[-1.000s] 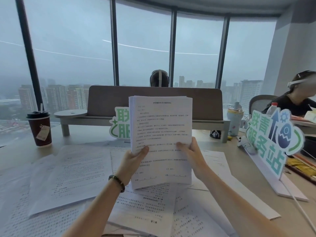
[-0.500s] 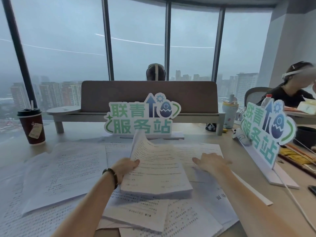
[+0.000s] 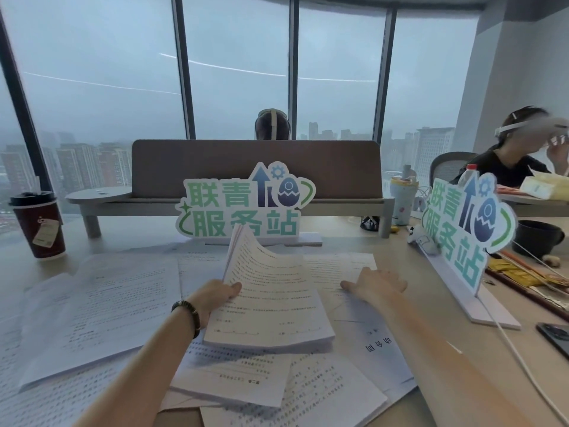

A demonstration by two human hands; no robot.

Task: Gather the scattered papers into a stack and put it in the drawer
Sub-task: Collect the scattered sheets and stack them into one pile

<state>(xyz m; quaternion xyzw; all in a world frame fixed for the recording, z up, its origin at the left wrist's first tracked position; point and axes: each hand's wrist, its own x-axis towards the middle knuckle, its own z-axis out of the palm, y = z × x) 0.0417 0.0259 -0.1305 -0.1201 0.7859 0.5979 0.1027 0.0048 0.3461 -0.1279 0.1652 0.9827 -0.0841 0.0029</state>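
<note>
A thick stack of printed papers (image 3: 271, 306) lies tilted over the loose sheets in the middle of the desk, its far edge curling up. My left hand (image 3: 218, 295), with a bead bracelet at the wrist, grips the stack's left edge, thumb on top. My right hand (image 3: 374, 282) rests flat on a loose sheet (image 3: 338, 263) just right of the stack, fingers spread. More scattered papers (image 3: 101, 306) cover the desk to the left and in front of me (image 3: 323, 392). No drawer is in view.
A lidded coffee cup (image 3: 38, 224) stands at far left. Two green sign boards stand behind the papers (image 3: 246, 208) and to the right (image 3: 465, 229). A desk divider shelf (image 3: 255, 177), a phone (image 3: 557, 337), a white cable (image 3: 517, 355) and seated people lie beyond.
The stack came down from upright in both hands to lying on the loose sheets. My right hand let go of it and moved right onto a loose sheet; my left still holds it.
</note>
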